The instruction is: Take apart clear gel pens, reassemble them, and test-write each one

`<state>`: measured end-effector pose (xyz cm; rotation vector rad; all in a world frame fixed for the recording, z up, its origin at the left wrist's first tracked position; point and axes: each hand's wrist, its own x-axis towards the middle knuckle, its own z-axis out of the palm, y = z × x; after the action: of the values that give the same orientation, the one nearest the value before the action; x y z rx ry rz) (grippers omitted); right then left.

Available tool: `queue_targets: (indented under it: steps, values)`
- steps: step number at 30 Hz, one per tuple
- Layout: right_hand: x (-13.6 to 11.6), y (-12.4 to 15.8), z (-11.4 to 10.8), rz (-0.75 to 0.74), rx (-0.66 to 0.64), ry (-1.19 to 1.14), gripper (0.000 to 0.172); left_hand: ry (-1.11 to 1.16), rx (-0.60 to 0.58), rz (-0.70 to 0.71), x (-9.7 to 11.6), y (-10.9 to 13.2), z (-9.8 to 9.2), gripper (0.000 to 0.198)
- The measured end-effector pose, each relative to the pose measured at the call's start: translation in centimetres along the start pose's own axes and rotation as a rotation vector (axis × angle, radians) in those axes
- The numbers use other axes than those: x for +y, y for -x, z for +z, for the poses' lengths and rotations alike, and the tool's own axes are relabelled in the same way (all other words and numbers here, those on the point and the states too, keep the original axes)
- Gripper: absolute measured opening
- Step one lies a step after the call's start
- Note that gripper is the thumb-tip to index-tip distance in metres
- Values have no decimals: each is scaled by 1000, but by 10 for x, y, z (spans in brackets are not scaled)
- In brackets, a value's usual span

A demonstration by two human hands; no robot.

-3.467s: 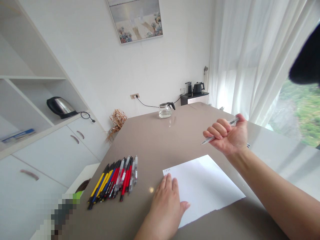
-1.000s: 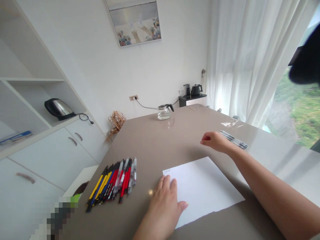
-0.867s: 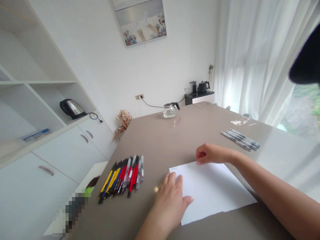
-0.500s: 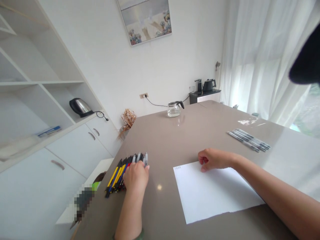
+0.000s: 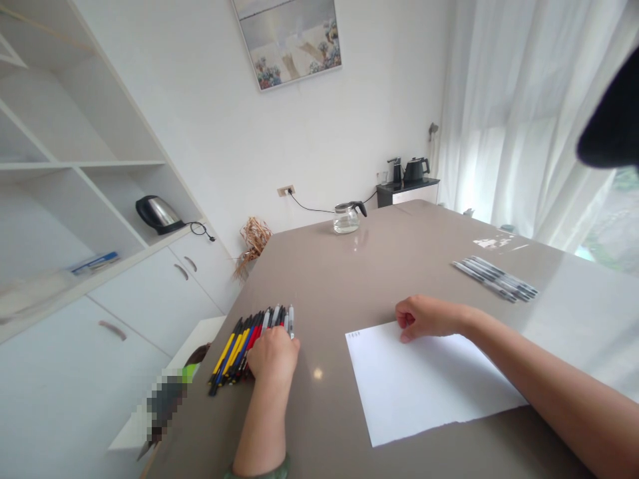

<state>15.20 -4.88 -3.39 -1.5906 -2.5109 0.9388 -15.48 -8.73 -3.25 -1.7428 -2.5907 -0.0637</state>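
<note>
My left hand (image 5: 273,352) rests over the right end of a row of pens (image 5: 233,351) with yellow, blue, red, black and grey barrels. Its back faces me, hiding the fingertips, so I cannot tell whether it grips any pen. My right hand (image 5: 419,318) lies on the far edge of a white sheet of paper (image 5: 429,392). Those fingers are curled in towards the thumb, with nothing visible in them. Small dark marks show in the paper's far left corner; its near edge looks uneven.
On the brown table (image 5: 319,279), several clear-barrelled pens (image 5: 495,279) lie together at the right. Torn pale scraps (image 5: 493,243) are beyond them. A glass pot (image 5: 346,219) with a black handle stands near the far edge. White cabinets (image 5: 144,293) run along the left.
My left hand has drawn back slightly towards me, and more of the red and grey pens shows beyond it. My right hand and the paper have stayed in place.
</note>
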Motion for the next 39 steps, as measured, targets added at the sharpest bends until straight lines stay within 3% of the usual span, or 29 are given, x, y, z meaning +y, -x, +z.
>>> queue_targets:
  steps: [10,13,18,21,26,29,34,39]
  values:
    - [2,-2,2,-16,12,10,30,67,3,48,3,5,0,22]
    - [-5,3,-3,-44,59,-33,30,202,19,147,12,12,1,22]
    - [-32,11,-4,-156,184,-384,35,797,-116,415,36,35,5,29]
    - [-49,11,6,-186,214,-644,36,955,-228,507,48,49,5,26]
    - [-66,9,19,-280,206,-989,30,1101,-277,584,57,61,-3,25]
    - [-68,14,16,-310,88,-1036,28,1248,-303,538,57,62,-7,30]
    - [-65,22,11,-330,-263,-885,32,1433,-320,519,56,61,-11,35]
    - [-62,20,13,-336,-293,-768,38,1450,-283,560,55,60,-7,21]
